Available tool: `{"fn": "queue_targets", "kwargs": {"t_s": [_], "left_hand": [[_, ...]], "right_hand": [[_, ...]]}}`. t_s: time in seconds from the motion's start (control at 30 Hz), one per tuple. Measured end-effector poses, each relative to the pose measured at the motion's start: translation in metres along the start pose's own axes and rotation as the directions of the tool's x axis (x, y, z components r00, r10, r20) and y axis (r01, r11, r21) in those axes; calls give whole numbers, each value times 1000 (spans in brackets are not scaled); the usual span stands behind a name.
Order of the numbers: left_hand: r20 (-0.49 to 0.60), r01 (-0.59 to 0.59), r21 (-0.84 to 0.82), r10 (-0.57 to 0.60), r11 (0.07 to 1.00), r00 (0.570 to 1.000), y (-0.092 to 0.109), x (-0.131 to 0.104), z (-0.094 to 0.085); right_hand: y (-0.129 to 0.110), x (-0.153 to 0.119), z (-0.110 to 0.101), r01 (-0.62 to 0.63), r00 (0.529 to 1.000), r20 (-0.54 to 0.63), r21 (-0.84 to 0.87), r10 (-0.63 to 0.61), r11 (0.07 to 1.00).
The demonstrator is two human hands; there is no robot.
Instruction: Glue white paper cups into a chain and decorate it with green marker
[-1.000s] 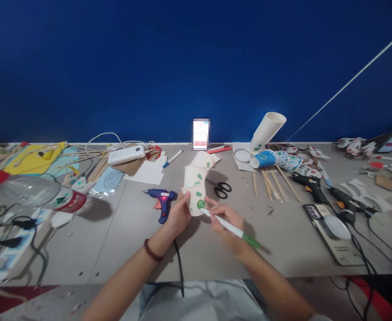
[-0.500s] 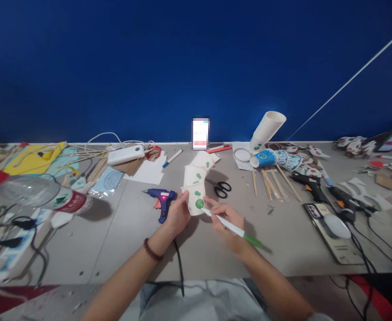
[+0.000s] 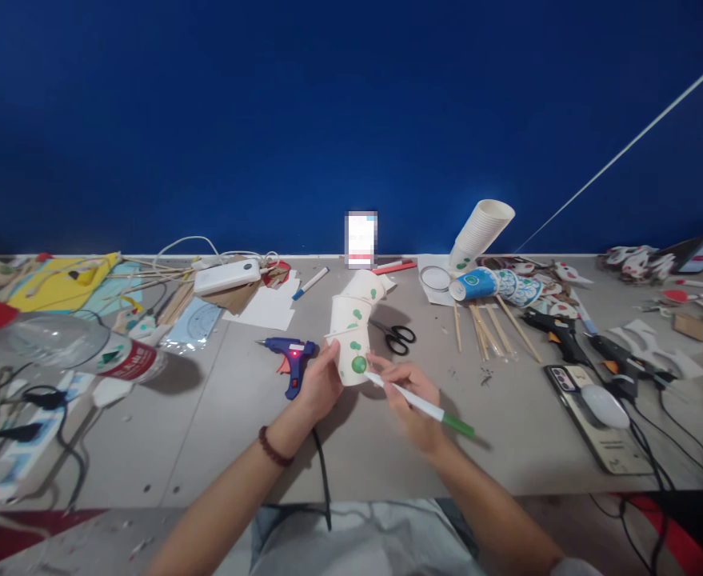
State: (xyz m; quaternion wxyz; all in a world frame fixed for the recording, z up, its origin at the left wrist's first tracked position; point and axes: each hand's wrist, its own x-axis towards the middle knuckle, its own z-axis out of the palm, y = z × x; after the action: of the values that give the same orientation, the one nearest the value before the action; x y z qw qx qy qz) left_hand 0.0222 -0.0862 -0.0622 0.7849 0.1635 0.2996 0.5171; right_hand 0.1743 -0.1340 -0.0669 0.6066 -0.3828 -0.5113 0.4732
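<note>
A chain of paper cups (image 3: 351, 352) is being held over the middle of the table (image 3: 237, 464), its upper end bending toward one o'clock. The lowest cup is being gripped by the left hand (image 3: 321, 386): the thumb is being pressed along its side, the fingers are being curled round it and partly hidden. The green marker (image 3: 417, 402) is being pinched by the right hand (image 3: 414, 392), with thumb and fingers closed on its white barrel. Its tip is being held right by a green dot (image 3: 359, 365) on that cup — whether the two are touching cannot be told — and its green end is being pointed toward four o'clock.

Taking the chain as the clock's centre, space on the table is being taken up at nine o'clock by a blue glue gun (image 3: 293, 360), its red light glowing, and at three o'clock by black scissors (image 3: 400, 340). A blue-tipped marker (image 3: 311, 284) is lying at eleven. At two, a tall stack of white cups (image 3: 481, 232) is leaning above blue patterned cups (image 3: 474, 284) and wooden sticks (image 3: 488, 328). Well apart, a phone (image 3: 594, 428) is resting at four — a white mouse (image 3: 605, 406) is being borne on it.
</note>
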Motion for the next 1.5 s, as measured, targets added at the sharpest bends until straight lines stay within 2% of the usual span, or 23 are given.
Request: {"fn": "queue_targets", "kwargs": {"t_s": [0.37, 1.03, 1.5], "left_hand": [[-5, -21, 19, 21, 1000, 1000, -1, -1, 1], [-8, 13, 1, -13, 1000, 1000, 1, -2, 2], [-8, 9, 9, -9, 1000, 1000, 1, -1, 0]], "right_hand": [[4, -1, 3, 52, 998, -30, -80, -55, 995], [0, 1, 2, 37, 998, -47, -40, -39, 998], [-1, 1, 2, 46, 996, -68, -81, -52, 996]]}}
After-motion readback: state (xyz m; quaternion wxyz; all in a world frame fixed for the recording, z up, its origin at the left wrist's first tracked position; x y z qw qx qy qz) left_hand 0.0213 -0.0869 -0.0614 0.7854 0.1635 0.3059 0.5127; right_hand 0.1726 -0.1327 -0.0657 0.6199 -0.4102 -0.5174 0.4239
